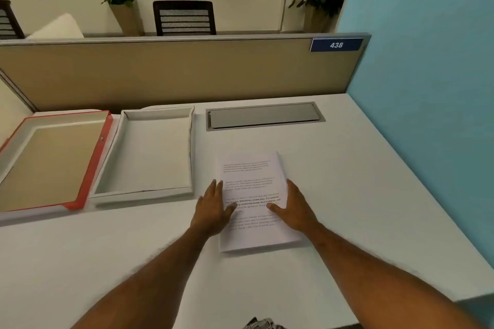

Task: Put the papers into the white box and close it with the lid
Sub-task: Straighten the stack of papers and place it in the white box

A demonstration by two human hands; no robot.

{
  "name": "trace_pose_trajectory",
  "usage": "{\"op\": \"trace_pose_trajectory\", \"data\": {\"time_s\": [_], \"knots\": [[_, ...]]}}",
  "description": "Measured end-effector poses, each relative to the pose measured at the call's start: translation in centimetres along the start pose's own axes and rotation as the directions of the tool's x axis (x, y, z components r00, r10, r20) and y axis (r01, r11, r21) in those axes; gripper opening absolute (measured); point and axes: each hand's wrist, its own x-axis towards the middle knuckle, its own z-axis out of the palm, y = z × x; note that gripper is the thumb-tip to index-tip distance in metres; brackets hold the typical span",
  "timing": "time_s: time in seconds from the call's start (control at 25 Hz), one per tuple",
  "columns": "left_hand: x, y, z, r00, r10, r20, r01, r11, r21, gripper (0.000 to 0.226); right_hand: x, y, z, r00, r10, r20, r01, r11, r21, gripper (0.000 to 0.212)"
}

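Note:
A stack of printed papers (251, 181) lies flat on the white desk in front of me. My left hand (212, 208) rests at the stack's left edge with its thumb on the top sheet. My right hand (292, 207) rests at the right edge, thumb also on the sheet. Both hands lie flat with the fingers apart, one on each side of the stack. Left of the papers stands the white box (117, 157), open with nothing inside. Further left lies its lid (92, 165), red-edged, with the hollow side facing up.
A grey cable hatch (264, 116) is set into the desk behind the papers. A beige partition (173, 72) closes the back of the desk and a blue wall (427, 88) stands on the right. Beyond the partition are a chair and potted plants.

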Motion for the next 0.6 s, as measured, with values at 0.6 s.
{"op": "trace_pose_trajectory", "data": {"time_s": [0.6], "knots": [[4.3,0.3,0.5,0.966,-0.256,0.022,0.252,0.928,-0.275,0.097,6.3,-1.5,-1.2,0.910,0.413,0.042,-0.409,0.875,0.260,0.089]]}}
